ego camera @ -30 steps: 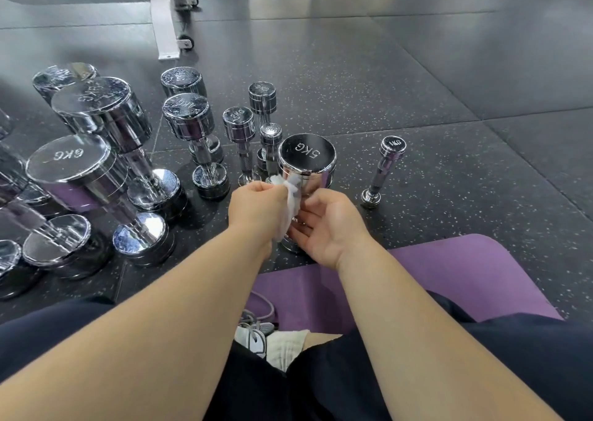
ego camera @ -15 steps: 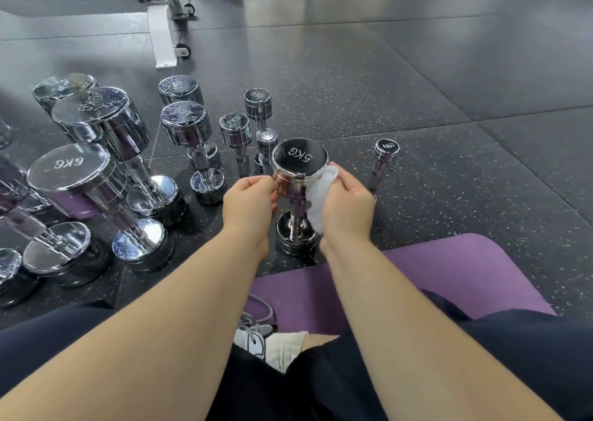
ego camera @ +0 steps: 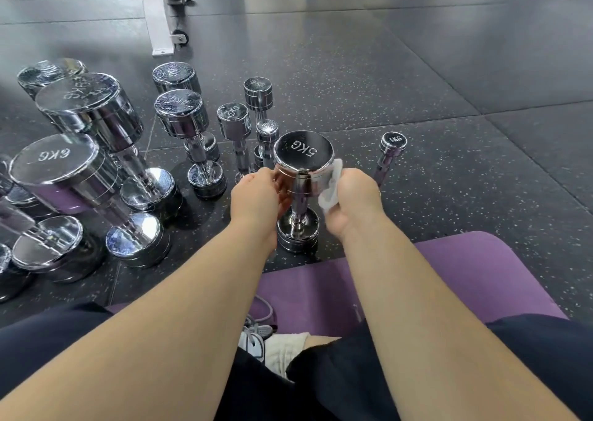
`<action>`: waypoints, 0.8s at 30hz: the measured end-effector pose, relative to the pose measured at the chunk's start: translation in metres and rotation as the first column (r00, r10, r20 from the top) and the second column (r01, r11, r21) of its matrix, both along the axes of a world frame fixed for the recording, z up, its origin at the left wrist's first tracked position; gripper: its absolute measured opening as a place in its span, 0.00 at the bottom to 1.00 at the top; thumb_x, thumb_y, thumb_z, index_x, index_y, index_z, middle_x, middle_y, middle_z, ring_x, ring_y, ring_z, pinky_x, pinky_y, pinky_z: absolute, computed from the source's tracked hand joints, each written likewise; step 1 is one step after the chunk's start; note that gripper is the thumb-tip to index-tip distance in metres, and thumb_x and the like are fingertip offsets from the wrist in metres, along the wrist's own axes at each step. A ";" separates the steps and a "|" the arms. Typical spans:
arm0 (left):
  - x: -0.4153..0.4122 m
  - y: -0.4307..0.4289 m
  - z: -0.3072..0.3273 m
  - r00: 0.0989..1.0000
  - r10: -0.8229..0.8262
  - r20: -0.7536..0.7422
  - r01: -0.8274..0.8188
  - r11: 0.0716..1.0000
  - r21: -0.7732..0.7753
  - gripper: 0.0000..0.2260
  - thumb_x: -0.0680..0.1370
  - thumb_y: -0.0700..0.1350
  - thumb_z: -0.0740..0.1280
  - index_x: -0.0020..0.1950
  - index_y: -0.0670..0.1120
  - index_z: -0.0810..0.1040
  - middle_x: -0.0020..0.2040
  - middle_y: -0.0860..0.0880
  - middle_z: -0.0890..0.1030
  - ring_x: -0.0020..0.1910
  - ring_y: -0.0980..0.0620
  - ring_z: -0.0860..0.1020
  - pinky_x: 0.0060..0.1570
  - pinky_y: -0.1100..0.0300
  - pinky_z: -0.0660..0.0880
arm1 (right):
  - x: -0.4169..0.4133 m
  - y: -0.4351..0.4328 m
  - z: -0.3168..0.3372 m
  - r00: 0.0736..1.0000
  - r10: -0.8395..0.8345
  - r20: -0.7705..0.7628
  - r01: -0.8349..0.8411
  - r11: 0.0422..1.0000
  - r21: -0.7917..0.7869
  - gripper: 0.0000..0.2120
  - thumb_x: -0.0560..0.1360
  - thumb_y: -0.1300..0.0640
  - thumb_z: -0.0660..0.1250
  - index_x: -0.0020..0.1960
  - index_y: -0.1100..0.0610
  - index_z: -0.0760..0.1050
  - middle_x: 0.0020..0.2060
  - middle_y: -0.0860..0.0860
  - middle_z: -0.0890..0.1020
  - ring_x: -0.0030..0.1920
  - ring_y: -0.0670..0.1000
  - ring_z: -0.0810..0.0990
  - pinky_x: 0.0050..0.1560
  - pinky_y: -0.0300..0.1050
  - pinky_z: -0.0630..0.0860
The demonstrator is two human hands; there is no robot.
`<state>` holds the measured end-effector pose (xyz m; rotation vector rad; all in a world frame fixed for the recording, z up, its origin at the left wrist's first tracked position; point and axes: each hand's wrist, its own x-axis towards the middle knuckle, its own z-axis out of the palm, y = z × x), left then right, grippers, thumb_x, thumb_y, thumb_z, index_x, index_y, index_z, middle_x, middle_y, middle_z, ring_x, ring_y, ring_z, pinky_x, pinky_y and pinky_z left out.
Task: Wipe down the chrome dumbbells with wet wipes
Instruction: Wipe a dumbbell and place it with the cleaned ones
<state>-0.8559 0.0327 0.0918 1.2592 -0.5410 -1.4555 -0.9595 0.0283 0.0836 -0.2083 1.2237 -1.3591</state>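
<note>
Left hand gripped the upright dumbbell (mirror-bright, stamped 5KG) at its top head; right hand clutched a crumpled wipe against it.

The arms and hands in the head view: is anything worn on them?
The left hand and the right hand have no gloves on. Both forearms are uncovered as well, with no sleeve, watch or bracelet in view.

At least eleven chrome dumbbells were countable, with more cut off at the left edge. There was one wet wipe, one purple mat, one left hand and one right hand.
</note>
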 end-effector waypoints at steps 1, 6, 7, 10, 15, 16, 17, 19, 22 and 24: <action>0.001 0.001 0.000 1.000 -0.006 0.013 0.006 1.000 0.009 0.06 0.79 0.37 0.57 0.52 0.44 0.72 0.37 0.50 0.80 0.25 0.59 0.76 0.27 0.68 0.73 | 0.002 0.001 -0.004 0.996 0.031 0.080 -0.031 1.000 0.001 0.17 0.80 0.66 0.50 0.46 0.61 0.77 0.44 0.51 0.81 0.43 0.46 0.79 0.58 0.48 0.78; 0.010 -0.007 -0.012 0.971 -0.019 0.237 -0.006 0.995 0.103 0.07 0.77 0.40 0.63 0.39 0.46 0.75 0.33 0.50 0.77 0.32 0.51 0.75 0.34 0.60 0.72 | 0.012 0.016 -0.007 0.940 0.194 0.279 -0.207 0.978 0.016 0.19 0.79 0.71 0.46 0.53 0.70 0.76 0.46 0.63 0.81 0.42 0.58 0.82 0.44 0.47 0.82; 0.011 -0.006 -0.012 0.971 -0.040 0.235 0.012 0.993 0.120 0.07 0.78 0.40 0.63 0.39 0.46 0.74 0.32 0.50 0.76 0.30 0.53 0.75 0.34 0.60 0.73 | 0.008 0.014 -0.005 0.934 0.179 0.309 -0.195 0.981 0.020 0.19 0.79 0.71 0.47 0.51 0.70 0.77 0.44 0.63 0.81 0.41 0.58 0.82 0.45 0.48 0.81; 0.012 -0.001 -0.007 0.980 -0.162 0.114 0.134 0.967 0.218 0.11 0.79 0.42 0.60 0.37 0.47 0.72 0.24 0.53 0.73 0.24 0.56 0.73 0.39 0.60 0.76 | 0.003 0.012 -0.002 0.938 0.157 0.311 -0.165 0.986 0.001 0.22 0.79 0.71 0.46 0.43 0.69 0.80 0.37 0.61 0.83 0.37 0.56 0.83 0.42 0.44 0.81; 0.015 0.004 0.005 0.958 -0.284 -0.028 0.280 0.917 0.283 0.08 0.76 0.34 0.57 0.47 0.42 0.74 0.37 0.46 0.75 0.32 0.49 0.77 0.40 0.55 0.81 | 0.011 0.011 -0.009 0.972 0.201 0.124 -0.216 0.969 0.123 0.15 0.82 0.66 0.50 0.51 0.63 0.75 0.39 0.57 0.78 0.36 0.53 0.77 0.28 0.41 0.76; 0.015 0.005 0.005 0.956 -0.294 -0.014 0.285 0.913 0.292 0.09 0.76 0.32 0.56 0.50 0.41 0.74 0.41 0.44 0.77 0.32 0.49 0.78 0.39 0.54 0.81 | 0.010 0.011 -0.010 0.973 0.213 0.093 -0.224 0.966 0.131 0.15 0.81 0.66 0.50 0.52 0.62 0.75 0.41 0.57 0.78 0.37 0.53 0.77 0.31 0.42 0.76; 0.015 0.005 0.006 0.957 -0.290 -0.014 0.280 0.912 0.301 0.10 0.77 0.31 0.55 0.51 0.40 0.74 0.44 0.42 0.78 0.32 0.48 0.79 0.38 0.53 0.81 | 0.009 0.011 -0.010 0.977 0.194 0.092 -0.205 0.970 0.128 0.15 0.80 0.67 0.51 0.52 0.63 0.76 0.42 0.58 0.79 0.38 0.54 0.78 0.33 0.42 0.77; 0.015 0.005 0.010 0.967 -0.248 -0.058 0.254 0.919 0.300 0.09 0.77 0.33 0.55 0.51 0.40 0.73 0.46 0.41 0.79 0.37 0.45 0.80 0.38 0.51 0.82 | 0.003 0.010 -0.013 0.986 0.142 0.091 -0.151 0.984 0.095 0.14 0.76 0.68 0.55 0.52 0.65 0.79 0.46 0.61 0.83 0.43 0.57 0.83 0.44 0.44 0.82; 0.014 -0.002 0.017 0.973 -0.140 -0.185 0.189 0.940 0.283 0.11 0.79 0.39 0.55 0.48 0.38 0.75 0.44 0.40 0.81 0.42 0.44 0.80 0.44 0.49 0.78 | -0.003 0.007 -0.015 0.998 0.053 0.023 -0.056 0.991 0.119 0.08 0.73 0.66 0.62 0.48 0.63 0.78 0.43 0.57 0.82 0.46 0.56 0.81 0.58 0.50 0.76; 0.010 -0.007 0.017 0.977 -0.110 -0.182 0.156 0.951 0.265 0.10 0.80 0.41 0.56 0.50 0.38 0.76 0.41 0.42 0.79 0.38 0.47 0.79 0.46 0.52 0.78 | -0.005 0.004 -0.013 0.999 -0.031 0.011 0.029 0.988 0.153 0.06 0.77 0.65 0.60 0.43 0.62 0.75 0.35 0.55 0.78 0.38 0.54 0.76 0.49 0.49 0.76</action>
